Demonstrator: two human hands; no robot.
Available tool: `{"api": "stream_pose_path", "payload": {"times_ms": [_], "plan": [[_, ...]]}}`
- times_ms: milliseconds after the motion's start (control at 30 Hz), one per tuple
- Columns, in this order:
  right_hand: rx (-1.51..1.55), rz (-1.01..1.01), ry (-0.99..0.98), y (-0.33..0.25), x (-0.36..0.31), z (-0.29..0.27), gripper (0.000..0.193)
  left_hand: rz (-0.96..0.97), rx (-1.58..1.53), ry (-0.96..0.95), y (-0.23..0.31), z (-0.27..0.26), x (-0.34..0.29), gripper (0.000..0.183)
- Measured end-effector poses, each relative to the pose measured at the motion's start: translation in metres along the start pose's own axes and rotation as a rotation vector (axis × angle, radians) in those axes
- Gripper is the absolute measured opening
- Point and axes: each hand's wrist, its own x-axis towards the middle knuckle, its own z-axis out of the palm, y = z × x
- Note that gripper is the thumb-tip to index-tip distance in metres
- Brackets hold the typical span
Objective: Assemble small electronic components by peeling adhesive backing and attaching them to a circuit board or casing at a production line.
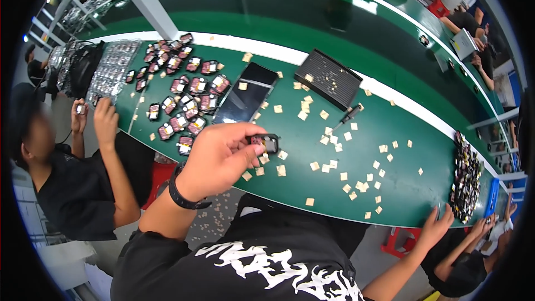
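Observation:
My left hand, with a dark band on its wrist, pinches a small black-framed electronic module between thumb and fingers above the green table. Part of the module is covered by the fingers. Far to the right, my right hand is at the table's near edge, fingers stretched and slightly apart, with nothing plainly held. It is closest to a heap of small dark modules. Beyond my left hand lie several black modules with reddish inner faces and a dark glossy panel.
Small square tan pieces are scattered over the table. A screwdriver lies near a black ribbed tray. Clear plastic trays sit at the left. A co-worker works on the left; a blue bin stands right.

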Motion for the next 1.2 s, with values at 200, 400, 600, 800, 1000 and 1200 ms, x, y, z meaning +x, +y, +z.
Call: {"api": "stream_pose_path", "payload": {"times_ms": [200, 400, 600, 800, 1000, 1200], "plan": [[-0.044, 0.061, -0.052, 0.028, 0.018, 0.021, 0.04, 0.04, 0.079, 0.338, -0.035, -0.062, 0.022, 0.028], [-0.101, 0.074, -0.12, 0.018, 0.032, 0.014, 0.031, 0.058, 0.217, 0.512, -0.067, -0.107, 0.042, 0.022], [-0.067, 0.035, -0.061, -0.01, 0.055, 0.008, 0.04, 0.142, 0.624, 0.571, -0.091, -0.137, 0.049, 0.021], [-0.09, -0.12, -0.016, 0.008, 0.066, 0.018, 0.023, 0.337, 1.028, 0.629, -0.051, -0.101, 0.048, 0.03], [-0.137, -0.132, 0.126, 0.008, 0.073, 0.032, 0.037, 0.268, 0.431, 0.397, -0.025, -0.054, 0.033, 0.029], [-0.204, -0.143, 0.091, 0.016, 0.093, 0.041, 0.037, -0.141, -0.52, -0.381, -0.007, 0.041, 0.011, 0.026]]}}
